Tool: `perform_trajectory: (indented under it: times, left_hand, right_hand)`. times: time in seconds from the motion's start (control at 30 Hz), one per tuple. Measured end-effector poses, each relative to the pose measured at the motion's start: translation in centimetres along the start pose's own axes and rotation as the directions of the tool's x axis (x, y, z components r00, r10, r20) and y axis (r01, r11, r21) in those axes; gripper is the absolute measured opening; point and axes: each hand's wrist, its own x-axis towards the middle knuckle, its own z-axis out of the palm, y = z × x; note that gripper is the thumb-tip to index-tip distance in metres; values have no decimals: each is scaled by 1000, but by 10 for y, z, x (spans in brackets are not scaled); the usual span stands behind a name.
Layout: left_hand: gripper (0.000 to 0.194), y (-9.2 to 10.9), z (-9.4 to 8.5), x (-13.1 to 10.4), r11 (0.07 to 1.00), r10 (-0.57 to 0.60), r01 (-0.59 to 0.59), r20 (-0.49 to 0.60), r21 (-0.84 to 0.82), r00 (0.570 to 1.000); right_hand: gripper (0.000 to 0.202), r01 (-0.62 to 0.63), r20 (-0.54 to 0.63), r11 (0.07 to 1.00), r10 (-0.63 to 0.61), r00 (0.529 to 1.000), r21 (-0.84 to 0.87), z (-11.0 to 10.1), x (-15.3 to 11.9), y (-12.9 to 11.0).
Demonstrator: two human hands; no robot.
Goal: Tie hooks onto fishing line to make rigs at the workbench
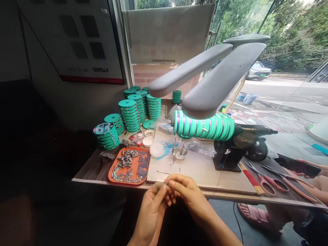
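My left hand (155,200) and my right hand (185,189) meet just in front of the table's near edge. Both are closed, thumbs and forefingers pinched together at the fingertips. Whatever lies between them is too small to make out. A bandage-like wrap shows on a left finger. Behind my hands a thin metal rod (164,172) lies on the pale board (200,177). Close by on the left, an orange tray (110,172) holds grey cylinders, dark blue striped pieces and small metal parts. A small bowl (179,155) of white bits has thin tools standing in it.
Green spools (128,114) stand stacked at the back left. Further right, a black hand-cranked winder (243,140) carries a row of green spools (203,127) beneath a grey lamp (220,82). Scissors (269,182) lie at the right, near another person's hand with a phone (298,166).
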Motion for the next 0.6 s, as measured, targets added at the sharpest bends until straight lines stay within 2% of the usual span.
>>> perform_trajectory:
  times: [0.3,0.43,0.6]
  left_hand:
    - [20,1,3,-1,1000,18,-18,-47,3,999]
    - [24,1,1,-1,995,28,-25,-39,92,999]
    - [26,3,-1,0,972,78,-70,-28,224,997]
  right_hand:
    - [65,10,-8,1000,-10,1000,-5,5,1,-3]
    - [67,8,19,1000,-8,1000,-5,7,3,-5]
    - [66,-67,16,987,65,998,148,11,4,-2]
